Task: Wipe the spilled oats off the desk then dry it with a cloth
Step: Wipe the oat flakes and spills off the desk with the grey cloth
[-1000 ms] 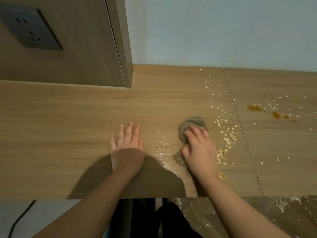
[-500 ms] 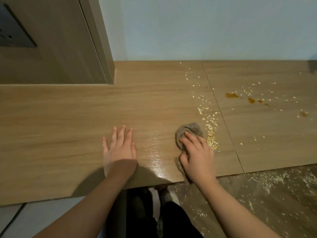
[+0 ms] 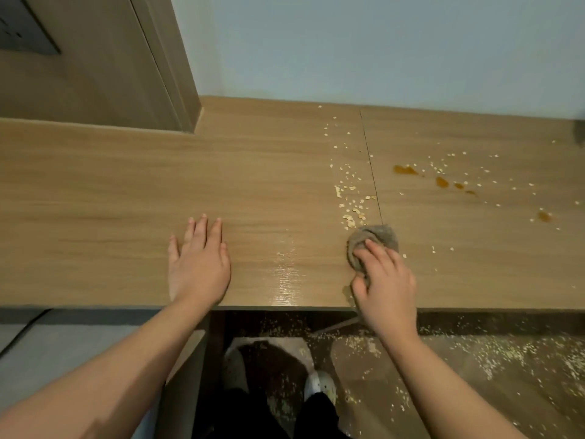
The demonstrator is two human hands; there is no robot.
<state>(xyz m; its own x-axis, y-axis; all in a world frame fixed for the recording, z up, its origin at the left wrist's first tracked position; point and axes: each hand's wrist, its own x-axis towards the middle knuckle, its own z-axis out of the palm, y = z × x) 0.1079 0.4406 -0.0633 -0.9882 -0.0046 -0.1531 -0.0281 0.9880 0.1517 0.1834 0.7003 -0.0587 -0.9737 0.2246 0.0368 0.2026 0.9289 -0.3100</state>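
**A:** Where are the fingers (image 3: 376,251) of the right hand (image 3: 384,289)?

**B:** They are bent over a wadded grey cloth (image 3: 378,236), with the thumb tucked against its near left side. They hold it down on the counter (image 3: 110,201), close to the near edge.

**A:** And the left hand (image 3: 199,267)?

**B:** It lies flat, palm down, with its fingers (image 3: 202,229) straight and close together. It holds nothing and sits well to the left of the cloth.

**A:** What lies between the two hands?

**B:** A shiny wet streak (image 3: 286,274) on the wood, running to the near edge.

**A:** Where are the spilled oats (image 3: 354,210)?

**B:** The thickest cluster sits just beyond the cloth, touching its far edge. From there a thin trail runs toward the far wall (image 3: 380,49) along the counter's seam (image 3: 372,172). Loose flakes are scattered over the right panel, among a few brown liquid spots (image 3: 405,169).

**A:** And past the counter?

**B:** There are many more oats on the floor (image 3: 506,353) below the near edge, mostly to the right. A light shoe (image 3: 319,383) shows there too. At the far left a wooden panel (image 3: 95,74) stands on the counter, with a dark socket plate (image 3: 22,30) in it.
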